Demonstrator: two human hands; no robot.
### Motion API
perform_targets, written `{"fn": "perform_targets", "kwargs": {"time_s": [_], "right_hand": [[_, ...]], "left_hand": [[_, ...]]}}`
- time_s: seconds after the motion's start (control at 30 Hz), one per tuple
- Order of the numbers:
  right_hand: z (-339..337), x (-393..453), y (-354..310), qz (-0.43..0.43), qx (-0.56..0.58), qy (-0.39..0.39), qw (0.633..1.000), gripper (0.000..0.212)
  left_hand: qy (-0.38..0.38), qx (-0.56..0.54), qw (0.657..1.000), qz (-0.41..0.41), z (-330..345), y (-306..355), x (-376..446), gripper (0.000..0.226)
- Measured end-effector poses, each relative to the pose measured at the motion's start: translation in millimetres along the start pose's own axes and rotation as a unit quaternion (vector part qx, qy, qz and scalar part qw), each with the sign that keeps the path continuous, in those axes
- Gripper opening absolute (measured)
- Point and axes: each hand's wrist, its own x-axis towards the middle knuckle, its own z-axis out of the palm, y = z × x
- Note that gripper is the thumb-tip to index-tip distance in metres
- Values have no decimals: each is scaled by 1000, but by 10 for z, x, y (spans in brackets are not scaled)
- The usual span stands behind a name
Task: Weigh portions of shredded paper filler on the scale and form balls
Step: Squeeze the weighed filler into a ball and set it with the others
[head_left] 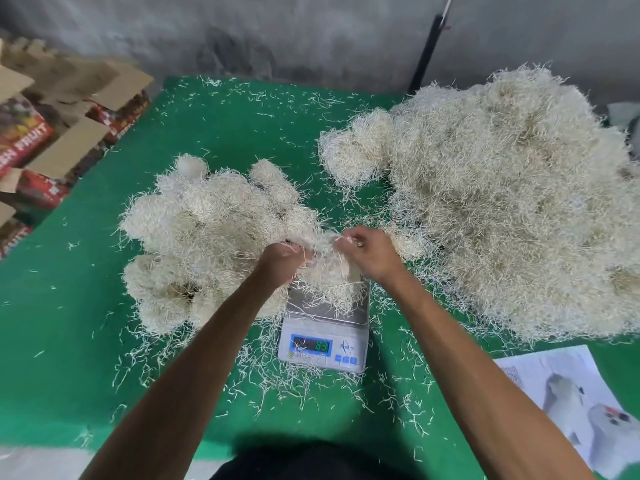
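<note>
Gripping one shredded paper portion (325, 268) from either side, left hand (282, 263) and right hand (372, 254) curl into it just above the scale (325, 327); finished balls (207, 233) lie left of the scale, nearer the left hand.

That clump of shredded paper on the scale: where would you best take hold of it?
Probably by its two sides, from above, as both hands do now: the left hand and right hand grip the clump over the scale. It is loose and springy with no firm edge, so cupping it inward should keep strands together.
</note>
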Motion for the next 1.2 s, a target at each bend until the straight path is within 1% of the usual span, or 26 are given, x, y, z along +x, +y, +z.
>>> {"fn": "perform_targets", "kwargs": {"time_s": [0.03,0.07,0.13,0.17,0.2,0.27,0.33,0.4,0.5,0.7,0.8,0.97,1.13,1.2], "right_hand": [[12,4,54,6,-74,-15,997,35],[15,4,110,12,-129,-23,991,45],[-10,-4,177,26,-178,-14,984,57],[-26,-14,185,31,-181,12,983,58],[-37,-19,185,31,-171,45,984,56],[-55,-14,185,22,-131,109,985,58],[-59,-17,173,18,-97,138,986,60],[-56,-40,145,18,-78,139,987,60],[-45,-76,111,9,-80,143,986,61],[-47,-113,60,19,-61,152,986,59],[-53,-130,32,14,-60,151,987,57],[-55,-180,36,17,-48,164,985,60],[-63,-215,43,25,-28,168,985,55],[-65,-214,55,29,-27,172,984,57]], "left_hand": [[13,31,999,12,-6,-49,-19,27],[24,53,998,16,-15,-100,-18,33],[40,68,997,18,-34,-188,-22,40],[45,64,997,15,-41,-205,-41,39],[52,53,997,20,-41,-220,-55,38],[95,47,993,49,-32,-232,-89,44],[143,53,986,70,-33,-205,-119,52],[159,43,984,70,-35,-174,-131,55],[160,28,986,47,-47,-166,-138,56],[156,-9,988,15,-41,-143,-158,54],[162,-12,987,16,-45,-108,-209,52],[166,-8,986,16,-48,-87,-255,52],[169,-38,985,0,-30,-25,-276,46],[167,-44,985,-3,-30,-5,-283,46]]}}
